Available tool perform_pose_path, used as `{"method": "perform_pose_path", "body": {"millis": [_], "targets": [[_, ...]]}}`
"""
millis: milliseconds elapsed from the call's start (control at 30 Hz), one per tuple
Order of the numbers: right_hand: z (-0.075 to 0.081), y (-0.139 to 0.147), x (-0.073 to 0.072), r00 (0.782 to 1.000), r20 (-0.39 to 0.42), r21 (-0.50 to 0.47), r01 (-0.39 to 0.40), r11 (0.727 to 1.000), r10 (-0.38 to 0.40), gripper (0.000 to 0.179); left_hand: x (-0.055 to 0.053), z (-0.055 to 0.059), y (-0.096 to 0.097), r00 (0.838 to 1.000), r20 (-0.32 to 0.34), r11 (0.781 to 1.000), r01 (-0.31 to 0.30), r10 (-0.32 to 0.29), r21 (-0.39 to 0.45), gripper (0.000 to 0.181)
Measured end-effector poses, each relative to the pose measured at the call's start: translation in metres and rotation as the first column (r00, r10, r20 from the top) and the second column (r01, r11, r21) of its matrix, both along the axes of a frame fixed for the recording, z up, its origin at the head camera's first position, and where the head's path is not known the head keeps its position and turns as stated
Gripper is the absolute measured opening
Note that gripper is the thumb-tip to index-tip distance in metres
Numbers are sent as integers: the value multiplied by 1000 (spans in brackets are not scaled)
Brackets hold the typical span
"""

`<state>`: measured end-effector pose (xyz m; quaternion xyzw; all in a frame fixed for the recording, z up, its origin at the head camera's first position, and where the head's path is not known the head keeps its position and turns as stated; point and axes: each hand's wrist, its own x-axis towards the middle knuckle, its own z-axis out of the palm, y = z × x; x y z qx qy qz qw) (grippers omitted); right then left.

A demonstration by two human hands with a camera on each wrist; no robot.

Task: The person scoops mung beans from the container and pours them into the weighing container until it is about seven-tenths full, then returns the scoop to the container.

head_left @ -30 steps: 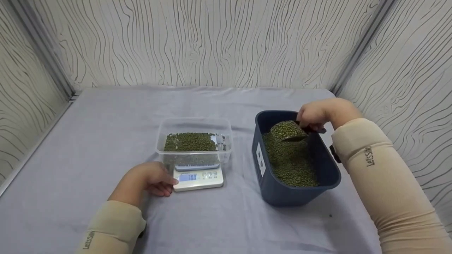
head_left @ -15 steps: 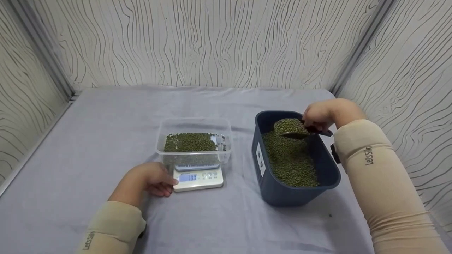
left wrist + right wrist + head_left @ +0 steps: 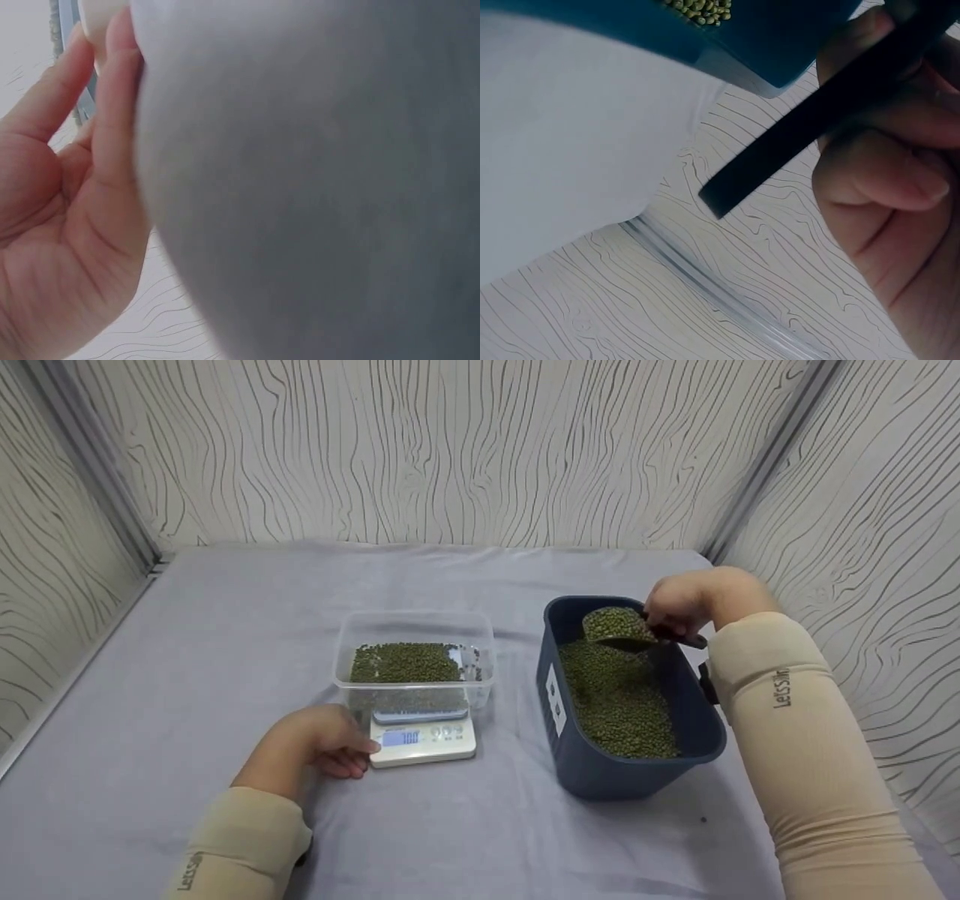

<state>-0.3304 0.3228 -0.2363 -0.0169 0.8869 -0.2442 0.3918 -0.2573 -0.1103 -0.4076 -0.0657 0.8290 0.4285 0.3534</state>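
My right hand (image 3: 679, 600) grips the black handle (image 3: 780, 150) of a scoop (image 3: 626, 645) heaped with green mung beans (image 3: 616, 624). The scoop hangs over the far part of a dark blue bin (image 3: 630, 780), above more mung beans (image 3: 630, 720). At the left, my left hand (image 3: 334, 739) pinches the near left corner of a white kitchen scale (image 3: 431, 750), thumb on top. A clear plastic container (image 3: 409, 685) stands on the scale with a layer of mung beans (image 3: 405, 661) inside. In the left wrist view, the scale's white edge (image 3: 97, 22) shows between thumb and fingers.
A pale grey cloth (image 3: 262, 600) with creases covers the table. White panels (image 3: 420, 450) with dark wavy lines enclose the back and both sides. One stray bean (image 3: 703, 820) lies on the cloth, right of the bin. The scale's display (image 3: 401, 737) is lit.
The right hand has shifted slightly to the right with the filled scoop, which now sits a little higher over the bin. The left hand, scale and clear container stay in place.
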Motion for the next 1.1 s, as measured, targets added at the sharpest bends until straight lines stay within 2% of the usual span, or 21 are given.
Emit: {"method": "perform_pose_path", "body": {"millis": [200,433,633,833,1100], "targets": [[3,-9,-2,1000,2,20,-23,1000,22,25,1,1,0,1000,-5,1000,-3,3,5,21],[10,-32,-1,999,-26,50,-18,999,20,23,0,0,0,1000,-12,1000,5,-5,2,20],[10,-63,-6,995,-27,72,-98,993,100,22,0,0,1,1000,-26,1000,-3,3,-13,19],[8,-91,-11,991,-21,88,-133,987,135,20,2,0,4,1000,-17,1000,-13,13,-10,20],[3,-117,-15,997,-30,116,-63,991,67,20,4,3,11,1000,-16,1000,-5,5,-22,20]]}}
